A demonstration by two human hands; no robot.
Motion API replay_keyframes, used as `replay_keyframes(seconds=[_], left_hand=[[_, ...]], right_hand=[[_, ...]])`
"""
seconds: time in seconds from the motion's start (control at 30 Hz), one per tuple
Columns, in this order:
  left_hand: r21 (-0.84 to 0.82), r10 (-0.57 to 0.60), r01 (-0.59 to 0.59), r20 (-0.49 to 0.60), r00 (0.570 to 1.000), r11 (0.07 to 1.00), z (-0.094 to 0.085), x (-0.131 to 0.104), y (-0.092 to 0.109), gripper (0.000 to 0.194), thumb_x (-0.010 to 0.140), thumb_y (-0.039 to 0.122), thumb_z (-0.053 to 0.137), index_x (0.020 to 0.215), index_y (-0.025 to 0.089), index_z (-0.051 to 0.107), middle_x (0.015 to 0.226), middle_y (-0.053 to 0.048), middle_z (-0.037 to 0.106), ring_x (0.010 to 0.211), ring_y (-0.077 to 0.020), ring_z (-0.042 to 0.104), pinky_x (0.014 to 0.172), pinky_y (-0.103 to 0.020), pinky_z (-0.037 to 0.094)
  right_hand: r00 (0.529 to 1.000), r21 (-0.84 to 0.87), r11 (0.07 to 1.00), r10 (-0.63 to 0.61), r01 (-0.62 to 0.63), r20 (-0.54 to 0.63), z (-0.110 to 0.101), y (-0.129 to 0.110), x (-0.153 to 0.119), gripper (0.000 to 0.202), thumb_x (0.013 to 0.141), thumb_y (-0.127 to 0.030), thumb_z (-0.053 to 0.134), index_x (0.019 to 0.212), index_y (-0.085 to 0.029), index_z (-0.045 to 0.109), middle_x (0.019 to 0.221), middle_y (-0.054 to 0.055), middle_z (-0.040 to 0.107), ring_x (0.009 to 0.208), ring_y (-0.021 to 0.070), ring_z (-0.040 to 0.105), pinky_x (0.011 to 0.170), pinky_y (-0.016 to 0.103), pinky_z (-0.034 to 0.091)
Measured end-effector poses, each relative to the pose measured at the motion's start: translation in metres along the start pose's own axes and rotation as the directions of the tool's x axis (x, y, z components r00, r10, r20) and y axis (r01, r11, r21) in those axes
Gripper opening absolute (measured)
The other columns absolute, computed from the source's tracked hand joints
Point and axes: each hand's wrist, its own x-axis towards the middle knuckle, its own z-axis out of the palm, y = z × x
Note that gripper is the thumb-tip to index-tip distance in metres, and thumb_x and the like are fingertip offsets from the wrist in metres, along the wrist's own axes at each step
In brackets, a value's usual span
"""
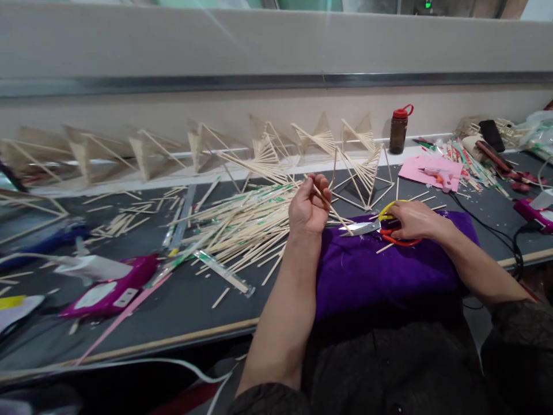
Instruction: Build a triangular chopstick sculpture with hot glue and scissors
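Observation:
My left hand (pixel 310 204) is closed around a thin wooden stick (pixel 337 213), which slants down to the right. The stick's lower end lies at the blades of the scissors (pixel 367 227). These scissors have one yellow and one red handle loop, and my right hand (pixel 412 220) grips them. Beneath both hands a purple cloth (pixel 371 271) covers the table's front edge. Just beyond my hands stands a twisted frame made of glued sticks (pixel 365 178). To the left of my left hand lies a large pile of sticks (pixel 250 225), some in clear wrappers.
More stick frames (pixel 263 150) line the wall. A brown bottle (pixel 398 131) with a red lid stands behind. At right, a glue gun (pixel 436 173) rests on pink paper (pixel 410 168), with a black cable (pixel 488 222) trailing. A magenta power strip (pixel 112 291) sits at left.

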Motion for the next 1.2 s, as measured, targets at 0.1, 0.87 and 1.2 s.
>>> replay_keyframes(seconds=[0.1, 0.87, 1.2], left_hand=[[0.019, -0.013, 0.013, -0.005, 1.0, 1.0, 0.003, -0.002, -0.005, 0.016, 0.09, 0.013, 0.058, 0.075, 0.017, 0.063, 0.069, 0.002, 0.071, 0.063, -0.0064, 0.068, 0.055, -0.013, 0.052], [0.388, -0.058, -0.017, 0.18, 0.982, 0.921, 0.049, -0.031, -0.035, 0.039, 0.059, 0.042, 0.087, 0.082, 0.017, 0.066, 0.066, 0.002, 0.07, 0.056, -0.0102, 0.066, 0.052, -0.018, 0.052], [0.54, -0.113, 0.016, 0.147, 0.983, 0.841, 0.054, -0.036, -0.023, 0.034, 0.061, 0.043, 0.085, 0.077, 0.016, 0.07, 0.056, 0.003, 0.063, 0.044, -0.0075, 0.054, 0.04, -0.017, 0.042]], right_hand=[[0.994, 0.098, 0.995, 0.022, -0.011, -0.11, -0.005, -0.003, -0.001, 0.032, 0.083, -0.038, 0.06, 0.104, -0.016, 0.072, 0.104, 0.014, 0.07, 0.092, 0.0264, 0.066, 0.072, 0.034, 0.046], [0.991, 0.986, 0.165, 0.124, 0.031, -0.052, -0.017, -0.023, 0.024, 0.011, 0.076, -0.024, 0.063, 0.074, -0.017, 0.055, 0.055, -0.008, 0.052, 0.044, 0.0053, 0.048, 0.045, 0.019, 0.038], [0.924, 0.778, 0.582, 0.112, 0.238, -0.366, -0.076, 0.027, 0.066, 0.022, 0.086, -0.028, 0.054, 0.083, -0.015, 0.072, 0.073, 0.001, 0.066, 0.067, 0.0094, 0.057, 0.064, 0.023, 0.042]])
